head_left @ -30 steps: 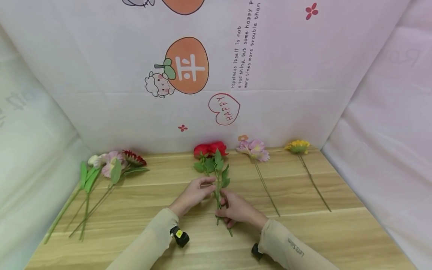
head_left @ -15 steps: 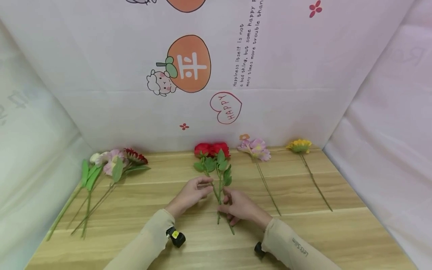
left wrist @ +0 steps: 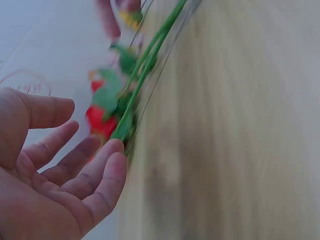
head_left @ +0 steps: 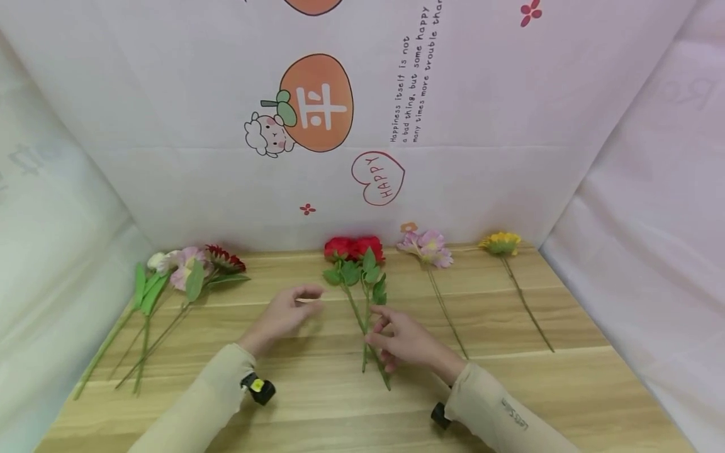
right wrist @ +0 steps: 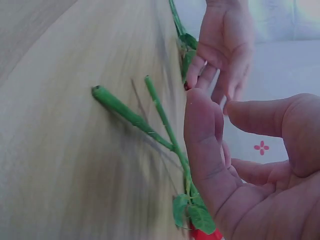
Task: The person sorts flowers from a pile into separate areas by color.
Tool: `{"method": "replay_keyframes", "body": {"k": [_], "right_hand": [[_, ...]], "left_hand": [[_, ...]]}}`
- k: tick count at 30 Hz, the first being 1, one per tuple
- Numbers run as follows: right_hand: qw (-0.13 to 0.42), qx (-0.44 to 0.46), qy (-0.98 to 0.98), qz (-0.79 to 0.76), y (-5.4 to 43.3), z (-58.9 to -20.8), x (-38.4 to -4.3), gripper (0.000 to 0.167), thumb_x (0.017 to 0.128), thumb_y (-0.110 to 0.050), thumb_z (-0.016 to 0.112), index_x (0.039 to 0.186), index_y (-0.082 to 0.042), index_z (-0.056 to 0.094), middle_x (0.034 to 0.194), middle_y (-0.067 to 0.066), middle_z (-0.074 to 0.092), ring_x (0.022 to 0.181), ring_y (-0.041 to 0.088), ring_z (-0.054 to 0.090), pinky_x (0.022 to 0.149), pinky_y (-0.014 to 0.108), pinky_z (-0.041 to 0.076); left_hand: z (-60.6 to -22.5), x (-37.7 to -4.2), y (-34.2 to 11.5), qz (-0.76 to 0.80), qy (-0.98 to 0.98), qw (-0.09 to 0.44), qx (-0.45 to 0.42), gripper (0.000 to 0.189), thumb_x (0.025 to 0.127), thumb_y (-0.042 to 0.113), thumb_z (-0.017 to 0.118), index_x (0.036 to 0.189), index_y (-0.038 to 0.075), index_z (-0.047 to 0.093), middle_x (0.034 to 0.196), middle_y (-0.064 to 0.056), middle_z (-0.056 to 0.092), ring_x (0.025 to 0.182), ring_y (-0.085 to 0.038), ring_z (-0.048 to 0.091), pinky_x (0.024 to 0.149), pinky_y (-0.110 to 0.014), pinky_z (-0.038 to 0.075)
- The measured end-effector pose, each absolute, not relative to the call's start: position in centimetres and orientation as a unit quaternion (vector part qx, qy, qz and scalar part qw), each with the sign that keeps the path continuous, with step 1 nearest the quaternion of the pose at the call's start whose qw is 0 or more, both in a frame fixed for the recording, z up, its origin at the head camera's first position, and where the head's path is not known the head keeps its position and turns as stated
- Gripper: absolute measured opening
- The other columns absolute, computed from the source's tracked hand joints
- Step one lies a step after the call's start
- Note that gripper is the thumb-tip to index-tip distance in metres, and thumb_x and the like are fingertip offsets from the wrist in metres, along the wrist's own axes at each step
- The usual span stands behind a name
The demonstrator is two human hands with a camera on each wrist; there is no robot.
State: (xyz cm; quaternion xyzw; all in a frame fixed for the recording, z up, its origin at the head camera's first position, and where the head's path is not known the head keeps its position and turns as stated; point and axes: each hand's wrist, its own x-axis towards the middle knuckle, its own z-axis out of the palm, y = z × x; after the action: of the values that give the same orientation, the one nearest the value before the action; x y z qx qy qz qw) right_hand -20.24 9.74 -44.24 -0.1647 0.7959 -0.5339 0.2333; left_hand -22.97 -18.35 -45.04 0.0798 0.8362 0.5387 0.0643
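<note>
Two red roses (head_left: 369,246) lie side by side at the back middle of the table, their green stems (head_left: 354,308) crossing lower down. My right hand (head_left: 408,336) is just right of the crossed stems, fingers loosely bent, fingertips right at them in the head view. In the right wrist view the thumb and fingers stand apart with no stem between them, and the cut stem ends (right wrist: 120,107) lie on the wood. Left of the roses, my left hand (head_left: 286,314) hovers with fingers relaxed and nothing in them; its spread fingers (left wrist: 102,185) show in the left wrist view.
Pink flowers (head_left: 432,248) and a yellow flower (head_left: 501,244) lie to the right. At the left are a white tulip (head_left: 160,262), a pink flower (head_left: 189,261) and a dark red flower (head_left: 225,259). A printed white cloth (head_left: 481,126) rises behind the wooden table (head_left: 317,409).
My left hand has moved left, away from the rose stems. The right hand has loosened from the stems and shifted slightly right. The roses now lie with their stems crossed.
</note>
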Motion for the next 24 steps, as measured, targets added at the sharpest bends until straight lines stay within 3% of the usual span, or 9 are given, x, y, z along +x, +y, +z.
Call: {"method": "replay_keyframes", "body": {"k": [6, 12, 18, 24], "right_hand": [[0.235, -0.186, 0.785, -0.543, 9.7, -43.8, -20.0, 0.065, 0.100, -0.015, 0.066, 0.155, -0.002, 0.034, 0.110, 0.015, 0.054, 0.063, 0.022, 0.062, 0.055, 0.043, 0.061], [0.242, -0.201, 0.776, -0.547, 9.6, -43.5, -19.8, 0.057, 0.101, -0.014, 0.065, 0.150, -0.001, 0.041, 0.108, 0.016, 0.055, 0.062, 0.021, 0.061, 0.055, 0.044, 0.062], [0.253, -0.196, 0.763, -0.562, 9.8, -43.2, -19.6, 0.053, 0.101, -0.015, 0.066, 0.147, -0.002, 0.044, 0.108, 0.016, 0.054, 0.063, 0.021, 0.062, 0.055, 0.042, 0.062], [0.258, -0.200, 0.762, -0.559, 9.7, -43.1, -19.6, 0.050, 0.101, -0.016, 0.065, 0.145, 0.000, 0.046, 0.107, 0.017, 0.055, 0.064, 0.021, 0.061, 0.055, 0.041, 0.062]], "left_hand": [[-43.7, -22.4, -23.8, 0.487, 0.871, 0.010, 0.067, 0.037, 0.100, 0.022, 0.067, 0.132, 0.003, 0.063, 0.129, -0.019, 0.065, 0.109, -0.030, 0.066, 0.090, -0.040, 0.057], [-42.9, -20.7, -29.3, 0.444, 0.892, -0.028, 0.077, 0.034, 0.101, 0.018, 0.065, 0.126, -0.005, 0.063, 0.119, -0.024, 0.067, 0.100, -0.034, 0.068, 0.078, -0.031, 0.059], [-41.2, -19.7, -35.2, 0.338, 0.939, -0.023, 0.055, 0.043, 0.102, 0.029, 0.064, 0.125, -0.007, 0.061, 0.114, -0.024, 0.068, 0.102, -0.042, 0.067, 0.083, -0.050, 0.058], [-41.1, -19.1, -41.5, 0.230, 0.973, -0.002, 0.016, 0.058, 0.102, 0.038, 0.061, 0.125, -0.014, 0.058, 0.115, -0.035, 0.064, 0.102, -0.051, 0.063, 0.081, -0.062, 0.054]]}}
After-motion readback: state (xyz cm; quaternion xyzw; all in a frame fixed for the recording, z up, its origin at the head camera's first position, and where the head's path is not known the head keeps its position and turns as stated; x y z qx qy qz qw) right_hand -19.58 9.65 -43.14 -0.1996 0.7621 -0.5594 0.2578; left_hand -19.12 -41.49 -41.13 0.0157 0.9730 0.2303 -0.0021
